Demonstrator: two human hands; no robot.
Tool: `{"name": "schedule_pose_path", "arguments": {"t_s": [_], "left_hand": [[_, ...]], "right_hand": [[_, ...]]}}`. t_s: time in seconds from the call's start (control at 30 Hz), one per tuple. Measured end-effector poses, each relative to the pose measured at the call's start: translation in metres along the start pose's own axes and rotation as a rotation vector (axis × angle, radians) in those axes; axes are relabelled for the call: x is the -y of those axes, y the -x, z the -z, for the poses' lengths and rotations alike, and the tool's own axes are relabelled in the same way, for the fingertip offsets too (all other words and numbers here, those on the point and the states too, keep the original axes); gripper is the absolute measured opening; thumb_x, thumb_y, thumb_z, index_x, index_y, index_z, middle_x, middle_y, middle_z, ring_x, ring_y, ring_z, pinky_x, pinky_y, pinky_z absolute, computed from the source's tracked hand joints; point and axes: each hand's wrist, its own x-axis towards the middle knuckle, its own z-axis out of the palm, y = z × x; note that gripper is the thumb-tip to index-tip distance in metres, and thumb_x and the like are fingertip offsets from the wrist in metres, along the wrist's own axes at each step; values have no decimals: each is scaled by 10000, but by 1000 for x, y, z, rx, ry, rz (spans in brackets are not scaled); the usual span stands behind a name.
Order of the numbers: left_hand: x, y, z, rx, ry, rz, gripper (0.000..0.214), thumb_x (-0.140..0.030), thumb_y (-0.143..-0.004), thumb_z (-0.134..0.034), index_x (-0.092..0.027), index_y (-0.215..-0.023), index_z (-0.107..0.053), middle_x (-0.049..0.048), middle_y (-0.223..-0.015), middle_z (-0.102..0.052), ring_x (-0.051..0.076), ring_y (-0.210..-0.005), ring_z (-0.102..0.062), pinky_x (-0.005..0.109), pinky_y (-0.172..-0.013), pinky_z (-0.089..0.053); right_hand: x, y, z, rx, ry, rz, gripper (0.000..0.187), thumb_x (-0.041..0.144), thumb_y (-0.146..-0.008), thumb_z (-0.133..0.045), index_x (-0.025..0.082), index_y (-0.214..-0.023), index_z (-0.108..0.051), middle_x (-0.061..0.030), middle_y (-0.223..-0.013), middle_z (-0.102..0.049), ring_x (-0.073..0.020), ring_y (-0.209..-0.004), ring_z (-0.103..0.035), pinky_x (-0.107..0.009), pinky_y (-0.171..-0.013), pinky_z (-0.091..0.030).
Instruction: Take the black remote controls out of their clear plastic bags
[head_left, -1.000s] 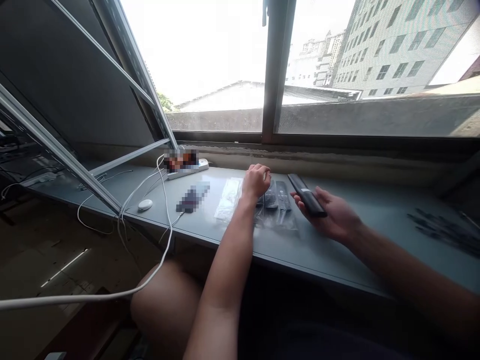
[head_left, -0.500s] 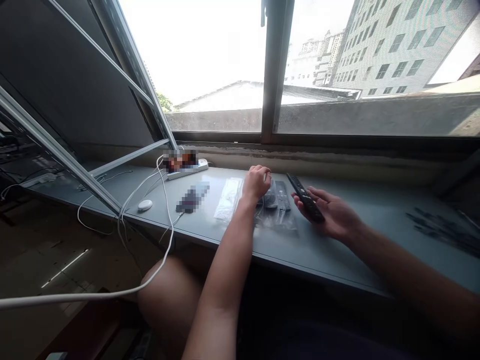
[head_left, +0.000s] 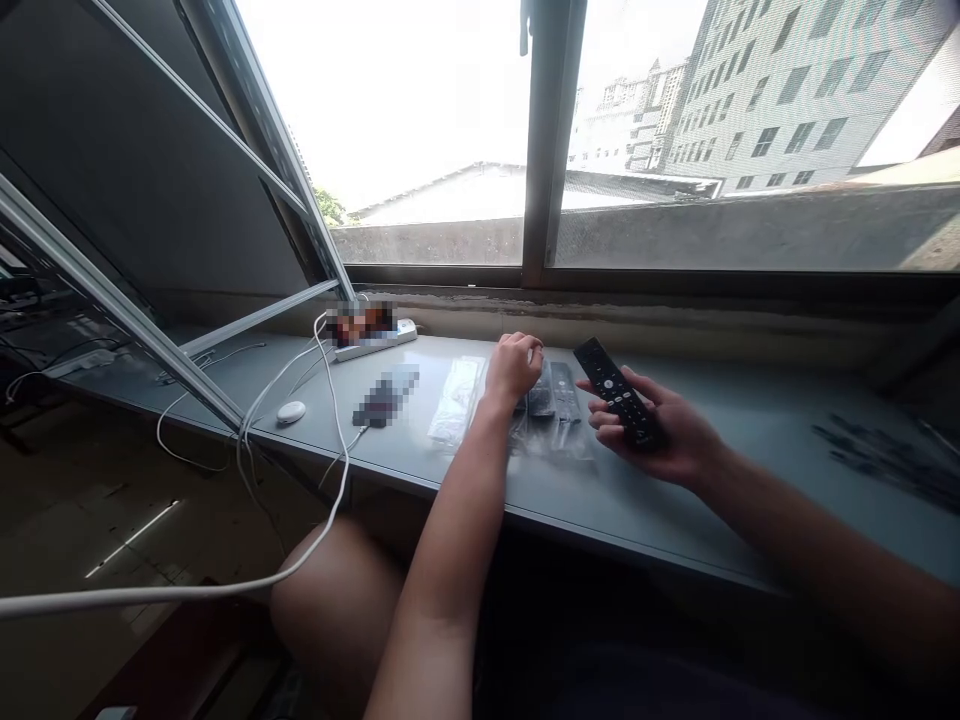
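My right hand holds a black remote control above the table, its button face turned up toward me. The fingers wrap its lower part and one side. Farther left, my left hand is closed, fingers curled in and mostly hidden behind the hand; whether anything is in them I cannot see. Beside and partly under that hand lie several dark remotes in clear plastic bags. White or clear plastic bags lie flat just to its left.
A pixelated phone-like item with a cable, a round white puck and a power strip are on the left of the table. A white cable loops across the front. Dark slender items lie at far right.
My right hand has rolled the remote so its button face now shows more fully, and its fingers have shifted along the side. My left hand has stayed nearly still.
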Motion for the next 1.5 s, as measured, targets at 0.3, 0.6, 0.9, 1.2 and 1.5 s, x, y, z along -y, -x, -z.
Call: {"name": "schedule_pose_path", "arguments": {"t_s": [0.3, 0.6, 0.9, 1.2, 1.5], "left_hand": [[-2, 1, 2, 16, 12, 0, 235, -179, -1079, -608, -223, -1099, -838, 104, -1173, -823, 275, -1209, -691, 420, -1138, -555], [-3, 1, 1, 15, 10, 4, 237, -171, -1073, -607, -199, -1111, -840, 108, -1174, -828, 285, -1209, -690, 422, -1120, -564], [-2, 1, 0, 24, 2, 9, 224, -165, -1065, -620, -211, -1091, -838, 103, -1169, -825, 284, -1206, -692, 417, -1116, -562], [-1, 1, 0, 25, 5, 6, 231, -166, -1066, -620, -219, -1101, -842, 106, -1171, -821, 279, -1212, -688, 416, -1121, -557], [-1, 2, 1, 24, 0, -5, 236, -161, -1069, -620, -228, -1102, -844, 101, -1184, -825, 277, -1210, -697, 417, -1110, -563]], "right_hand": [[2, -1, -2, -96, 82, 25, 374, 316, -1191, -467, 152, -1484, -632, -167, -1084, -819, -280, -840, -838, -428, -717, -773], [1, -4, 5, 3, 52, -7, 294, 268, -1162, -478, 198, -1409, -622, -74, -919, -690, -152, -573, -571, -217, -383, -538], [2, -1, 2, -34, 103, 44, 340, 229, -1123, -594, 153, -1448, -662, -95, -945, -715, -207, -733, -713, -278, -568, -681], [2, -2, 4, 17, 98, 22, 373, 316, -1190, -422, 194, -1446, -663, -76, -907, -699, -169, -590, -604, -242, -433, -565], [1, -6, 9, -17, 125, 16, 315, 301, -1127, -637, 168, -1402, -711, -82, -893, -721, -212, -688, -716, -322, -578, -704]]}}
